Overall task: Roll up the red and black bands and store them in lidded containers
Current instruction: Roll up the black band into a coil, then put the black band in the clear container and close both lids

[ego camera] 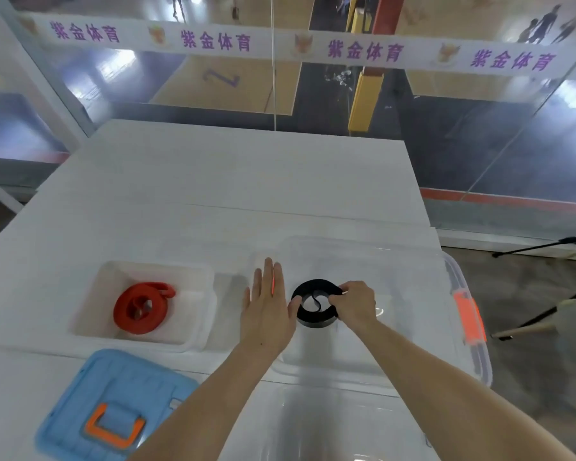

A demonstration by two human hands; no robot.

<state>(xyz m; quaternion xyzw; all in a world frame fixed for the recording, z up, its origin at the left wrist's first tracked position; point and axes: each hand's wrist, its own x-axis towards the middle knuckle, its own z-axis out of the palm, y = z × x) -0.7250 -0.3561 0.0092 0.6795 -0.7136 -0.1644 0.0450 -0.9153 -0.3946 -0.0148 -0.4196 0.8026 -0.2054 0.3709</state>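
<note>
**Black band [315, 304] held as a roll over the clear container**

I see the right hand [356, 302] a little right of the frame centre. Its fingers and thumb are curled and pinch the right side of the rolled black band. The left hand [268, 304] is just beside it. Its fingers are straight and together and point to the top of the frame, and its thumb touches the left edge of the roll. The roll makes a loose ring with one free end curling inside it. It is within the walls of the large clear container [453, 271], but I cannot tell if it rests on the bottom.

This container has an orange latch [468, 319] on its right side. To the left, in the small white container [94, 294], the red band [140, 307] lies coiled, one end sticking out to the right. In the lower left of the frame lies a blue lid [80, 410] with an orange handle [113, 427]. At the lower centre is another clear plastic piece [330, 424]; I cannot tell whether it is a lid. Everything stands on a white table [230, 181].
</note>
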